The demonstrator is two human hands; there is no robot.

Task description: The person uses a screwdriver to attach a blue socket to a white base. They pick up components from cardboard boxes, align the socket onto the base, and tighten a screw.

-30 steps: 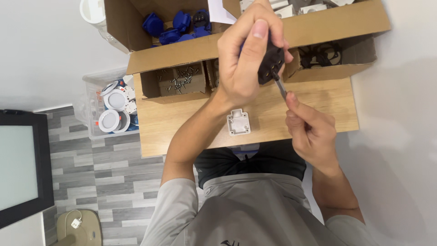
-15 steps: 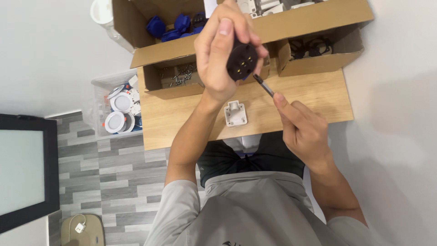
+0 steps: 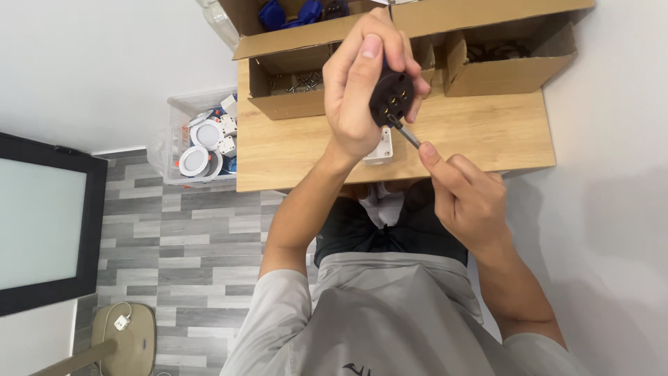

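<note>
My left hand [image 3: 358,83] is raised above the wooden table [image 3: 292,150] and grips a small black round plug part [image 3: 391,97], its face with several metal contacts turned toward me. My right hand [image 3: 466,198] holds a thin screwdriver [image 3: 407,134], and the tip touches the lower edge of the black part. A small white plastic piece [image 3: 380,147] lies on the table just below my left hand, partly hidden by it.
Open cardboard boxes [image 3: 299,90] stand along the table's far side, one with blue parts [image 3: 289,12], one with dark cables [image 3: 497,50]. A clear plastic bin [image 3: 198,139] of white round fittings sits on the grey floor at left. A dark-framed panel [image 3: 42,223] stands further left.
My left hand has turned the black part so its contact face shows, and the screwdriver tip has come up to meet it. The view has shifted slightly.
</note>
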